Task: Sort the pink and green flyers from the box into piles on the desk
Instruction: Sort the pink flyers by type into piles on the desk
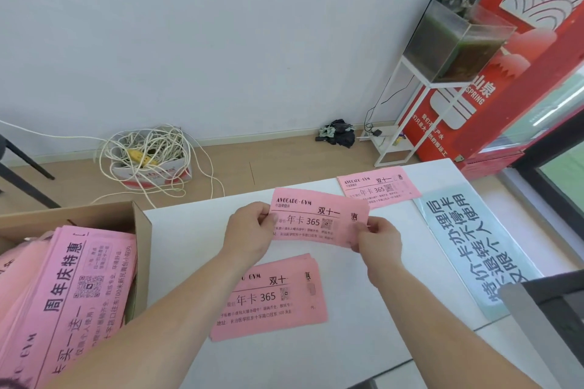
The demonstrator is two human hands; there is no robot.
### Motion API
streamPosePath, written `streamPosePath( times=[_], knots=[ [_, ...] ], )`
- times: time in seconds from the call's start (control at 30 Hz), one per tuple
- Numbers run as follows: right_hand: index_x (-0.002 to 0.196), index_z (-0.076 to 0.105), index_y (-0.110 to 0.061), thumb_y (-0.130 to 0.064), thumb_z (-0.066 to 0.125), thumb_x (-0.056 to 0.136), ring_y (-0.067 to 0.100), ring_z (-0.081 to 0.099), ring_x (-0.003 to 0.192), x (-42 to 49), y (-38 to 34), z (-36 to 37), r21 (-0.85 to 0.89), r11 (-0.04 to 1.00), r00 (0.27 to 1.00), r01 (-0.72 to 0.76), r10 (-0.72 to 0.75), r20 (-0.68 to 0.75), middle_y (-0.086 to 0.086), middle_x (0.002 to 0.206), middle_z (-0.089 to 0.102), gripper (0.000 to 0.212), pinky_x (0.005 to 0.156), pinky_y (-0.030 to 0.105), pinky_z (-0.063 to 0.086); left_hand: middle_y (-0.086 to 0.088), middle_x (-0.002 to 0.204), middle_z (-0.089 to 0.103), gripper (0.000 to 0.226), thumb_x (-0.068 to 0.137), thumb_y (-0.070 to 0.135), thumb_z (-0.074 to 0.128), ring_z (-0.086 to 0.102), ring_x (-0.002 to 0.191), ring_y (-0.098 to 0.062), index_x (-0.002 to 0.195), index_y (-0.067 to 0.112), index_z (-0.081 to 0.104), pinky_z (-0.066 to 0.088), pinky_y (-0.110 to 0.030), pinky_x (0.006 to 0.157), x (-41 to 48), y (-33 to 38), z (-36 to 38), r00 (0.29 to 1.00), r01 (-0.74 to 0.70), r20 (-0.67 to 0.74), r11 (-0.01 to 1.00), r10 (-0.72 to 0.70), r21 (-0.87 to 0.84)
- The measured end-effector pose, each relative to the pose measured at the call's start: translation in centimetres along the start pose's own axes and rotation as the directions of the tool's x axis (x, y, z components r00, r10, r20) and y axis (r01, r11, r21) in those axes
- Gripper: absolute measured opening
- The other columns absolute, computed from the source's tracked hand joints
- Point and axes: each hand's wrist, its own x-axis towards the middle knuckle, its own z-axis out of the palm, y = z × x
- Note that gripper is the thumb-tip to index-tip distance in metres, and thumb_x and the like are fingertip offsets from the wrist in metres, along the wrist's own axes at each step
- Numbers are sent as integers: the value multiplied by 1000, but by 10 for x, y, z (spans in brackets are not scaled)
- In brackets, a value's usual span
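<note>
I hold one pink flyer point(319, 218) flat in the air above the white desk point(196, 249). My left hand point(249, 230) pinches its left edge and my right hand point(379, 238) pinches its right edge. Below it a small pile of pink flyers point(271, 300) lies on the desk. Another pink flyer pile point(379, 186) lies at the desk's far edge. At the left an open cardboard box point(139, 230) holds a thick stack of pink flyers point(69, 287). No green flyer shows.
A pale blue printed sign point(471, 249) lies on the desk's right side, with a dark object point(550, 319) at the lower right corner. Beyond the desk, a box of tangled cable point(148, 158) sits on the floor and a fish tank point(455, 41) stands on a white rack.
</note>
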Motion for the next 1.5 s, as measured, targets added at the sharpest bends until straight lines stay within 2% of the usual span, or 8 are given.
streamPosePath(
  times=[0.4, 0.57, 0.7, 0.9, 1.03, 1.17, 1.3, 1.5],
  knots=[
    [97, 70, -18, -8, 60, 94, 24, 62, 79, 157, -78, -58, -268, 958, 993, 101, -114, -34, -5, 81, 66, 14, 69, 33, 52, 2, 87, 74, 13, 95, 22, 71, 59, 77, -18, 83, 18, 74, 39, -27, 60, 69, 79, 91, 940, 320, 212, 909, -268, -268],
    [105, 76, -15, -7, 53, 91, 26, 67, 82, 212, -68, -68, -339, 937, 995, 82, -98, -31, 3, 90, 73, 28, 62, 27, 46, -1, 90, 77, 7, 89, 26, 74, 72, 88, -26, 89, 19, 74, 58, -41, 76, 97, 91, 137, 940, 308, 209, 934, -269, -184],
    [99, 74, -16, -8, 54, 87, 29, 68, 86, 233, -45, -70, -370, 929, 998, 28, -45, -38, 3, 89, 73, 24, 57, 26, 45, 2, 87, 70, 4, 94, 22, 70, 67, 80, -17, 95, 19, 67, 48, -29, 65, 103, 93, 160, 943, 297, 193, 948, -273, -111],
    [95, 66, -26, -13, 52, 89, 29, 65, 93, 247, -34, -67, -463, 882, 992, 85, -119, -44, -3, 89, 69, 20, 74, 36, 53, 7, 86, 72, 4, 94, 22, 70, 69, 84, -14, 97, 22, 68, 51, -28, 68, 105, 91, 174, 961, 252, 140, 965, -239, -78],
    [97, 67, -24, -13, 51, 90, 26, 66, 90, 252, -32, -68, -421, 905, 995, 62, -89, -45, -5, 89, 69, 20, 65, 31, 48, 15, 76, 69, 20, 89, 20, 77, 66, 79, -4, 94, 25, 58, 41, -20, 58, 107, 90, 176, 969, 232, 108, 969, -223, -84],
    [117, 68, -24, -19, 54, 92, 28, 66, 98, 257, -31, -69, -450, 889, 992, 86, -116, -40, -2, 101, 69, 29, 81, 40, 56, 7, 88, 67, 49, 86, 42, 79, 66, 85, -14, 121, 25, 50, 45, -28, 63, 106, 88, 173, 979, 166, 106, 984, -173, 65],
    [142, 54, -21, -36, 70, 88, 29, 60, 113, 256, -31, -74, -492, 859, 990, 139, -135, 44, 2, 112, 61, 59, 98, 47, 51, 5, 134, 43, 95, 75, 62, 79, 45, 125, -20, 147, 26, 29, 45, -34, 94, 94, 87, 166, 990, -92, 138, 913, 39, 397],
    [161, 20, -35, -46, 97, 58, 24, 26, 141, 240, -41, -92, -702, 640, 926, 312, -41, 374, -3, 144, 37, 129, 117, 47, 31, -4, 170, -10, 139, 63, 73, 77, -9, 157, -26, 160, 30, -12, 2, -44, 127, 108, 87, 177, 923, -316, 374, 724, 86, 614]
  ],
)
